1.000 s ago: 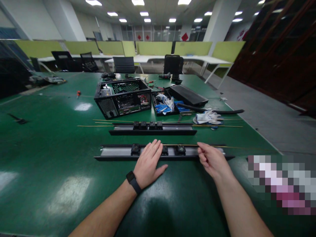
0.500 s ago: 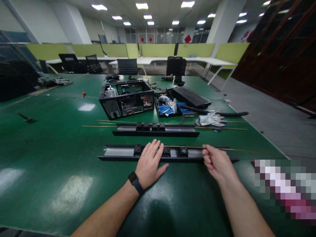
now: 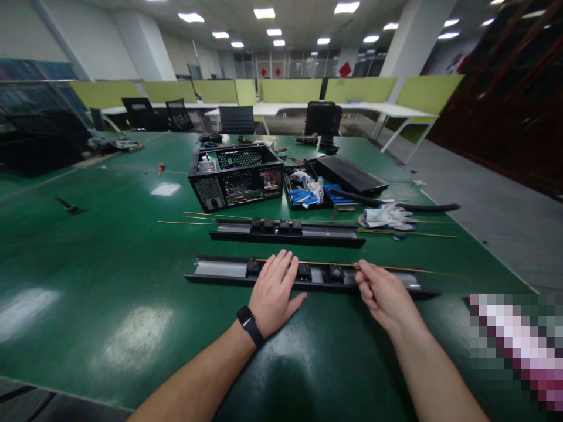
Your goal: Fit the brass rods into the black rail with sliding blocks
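Observation:
A long black rail point(image 3: 220, 271) with small black blocks lies across the green table point(image 3: 109, 281) close to me. My left hand point(image 3: 275, 293), a black watch on its wrist, rests flat and open on the rail's middle, fingers spread over the blocks. My right hand point(image 3: 382, 293) is closed in a pinch on a thin brass rod point(image 3: 409, 269) that runs along the rail and sticks out past its right end. A second black rail point(image 3: 325, 235) with several blocks lies parallel just behind.
Behind the rails stand an open black computer case point(image 3: 235, 176), a black tray point(image 3: 288, 190) with blue and white gloves, a flat black panel point(image 3: 352, 174), a black hose point(image 3: 426, 207), white gloves point(image 3: 387, 215) and more brass rods point(image 3: 189, 223). Office chairs and desks stand beyond.
My right hand slid left along the rod toward the blocks, and its fingers closed tighter on it. My left hand stayed flat on the rail. The camera shifted slightly.

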A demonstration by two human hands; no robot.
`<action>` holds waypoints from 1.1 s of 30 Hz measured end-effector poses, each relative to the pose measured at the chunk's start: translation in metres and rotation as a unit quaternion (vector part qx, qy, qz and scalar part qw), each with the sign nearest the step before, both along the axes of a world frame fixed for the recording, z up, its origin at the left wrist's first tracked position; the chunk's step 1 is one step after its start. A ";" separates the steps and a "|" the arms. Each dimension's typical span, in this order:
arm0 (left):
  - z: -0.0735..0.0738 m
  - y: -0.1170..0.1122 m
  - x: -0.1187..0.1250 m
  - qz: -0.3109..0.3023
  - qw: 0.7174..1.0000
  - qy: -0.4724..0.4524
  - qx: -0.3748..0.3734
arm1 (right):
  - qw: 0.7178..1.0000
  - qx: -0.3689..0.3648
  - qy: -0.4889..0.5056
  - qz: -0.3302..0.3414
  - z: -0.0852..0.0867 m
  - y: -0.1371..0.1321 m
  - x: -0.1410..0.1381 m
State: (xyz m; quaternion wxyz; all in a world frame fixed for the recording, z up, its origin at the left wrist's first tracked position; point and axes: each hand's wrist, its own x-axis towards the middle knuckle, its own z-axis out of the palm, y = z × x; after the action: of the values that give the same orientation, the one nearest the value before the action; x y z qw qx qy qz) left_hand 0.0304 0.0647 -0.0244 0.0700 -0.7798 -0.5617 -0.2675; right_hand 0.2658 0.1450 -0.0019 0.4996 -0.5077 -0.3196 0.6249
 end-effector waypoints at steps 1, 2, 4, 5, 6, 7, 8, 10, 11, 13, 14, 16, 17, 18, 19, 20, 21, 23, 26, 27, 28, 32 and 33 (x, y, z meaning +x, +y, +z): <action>0.000 0.000 0.000 0.006 1.000 -0.001 0.001 | 1.000 0.000 -0.003 0.001 0.000 0.000 -0.001; -0.001 0.000 0.000 0.013 1.000 -0.003 0.002 | 1.000 -0.003 -0.006 0.002 0.001 -0.001 -0.002; -0.001 0.000 0.000 0.025 1.000 -0.004 0.000 | 1.000 -0.009 -0.011 0.005 0.002 -0.002 -0.005; -0.001 0.000 -0.001 0.029 1.000 -0.004 0.000 | 1.000 -0.012 -0.012 0.006 0.003 -0.003 -0.006; -0.001 0.000 -0.001 0.030 1.000 -0.003 0.000 | 1.000 -0.014 -0.013 0.006 0.003 -0.003 -0.007; -0.001 0.000 -0.001 0.028 1.000 -0.002 0.000 | 1.000 -0.015 -0.013 0.007 0.003 -0.004 -0.008; -0.001 0.000 -0.001 0.025 1.000 -0.001 0.001 | 1.000 -0.015 -0.013 0.008 0.003 -0.004 -0.008; -0.001 0.000 -0.001 0.019 1.000 0.000 0.003 | 1.000 -0.014 -0.014 0.010 0.003 -0.004 -0.008; -0.001 0.000 -0.001 0.018 1.000 -0.001 0.004 | 1.000 -0.014 -0.016 0.011 0.003 -0.003 -0.008; -0.001 0.000 -0.001 0.017 1.000 -0.002 0.004 | 1.000 -0.013 -0.021 0.012 0.002 -0.003 -0.007; -0.001 0.000 -0.001 0.017 1.000 -0.001 0.003 | 1.000 -0.014 -0.023 0.012 0.002 -0.003 -0.007; -0.001 0.000 -0.001 0.016 1.000 0.001 0.004 | 0.999 -0.015 -0.026 0.013 0.002 -0.003 -0.006; -0.001 0.000 -0.001 0.015 1.000 0.001 0.004 | 0.999 -0.015 -0.026 0.012 0.002 -0.003 -0.006; -0.001 0.000 -0.002 0.015 1.000 0.002 0.004 | 0.999 -0.015 -0.026 0.012 0.002 -0.003 -0.006; -0.001 0.000 -0.002 0.014 1.000 0.003 0.003 | 0.999 -0.015 -0.026 0.012 0.002 -0.004 -0.007; 0.000 0.000 -0.002 0.014 1.000 0.005 0.002 | 0.999 -0.015 -0.026 0.012 0.003 -0.004 -0.007; 0.000 0.001 -0.003 0.013 1.000 0.007 0.000 | 0.999 -0.016 -0.026 0.013 0.003 -0.004 -0.007; 0.001 0.001 -0.003 0.012 1.000 0.011 -0.004 | 0.999 -0.019 -0.028 0.015 0.004 -0.004 -0.008; 0.001 0.001 -0.004 0.013 1.000 0.015 -0.008 | 0.999 -0.018 -0.030 0.019 0.006 -0.005 -0.007; 0.001 0.001 -0.004 0.015 1.000 0.014 -0.008 | 0.999 -0.015 -0.032 0.019 0.006 -0.005 -0.007; 0.001 0.001 -0.003 0.018 1.000 0.013 -0.007 | 0.999 -0.013 -0.033 0.020 0.007 -0.005 -0.008; 0.002 0.000 -0.002 0.032 0.999 0.002 0.005 | 0.999 -0.016 -0.042 0.026 0.007 -0.005 -0.012; 0.002 0.000 -0.001 0.031 0.999 0.000 0.008 | 0.998 -0.019 -0.044 0.032 0.007 -0.006 -0.013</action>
State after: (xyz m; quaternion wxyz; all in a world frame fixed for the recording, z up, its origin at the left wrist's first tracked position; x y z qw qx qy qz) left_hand 0.0294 0.0648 -0.0221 0.0844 -0.7617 -0.5832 -0.2693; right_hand 0.2526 0.1392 0.0052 0.4553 -0.5338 -0.3457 0.6230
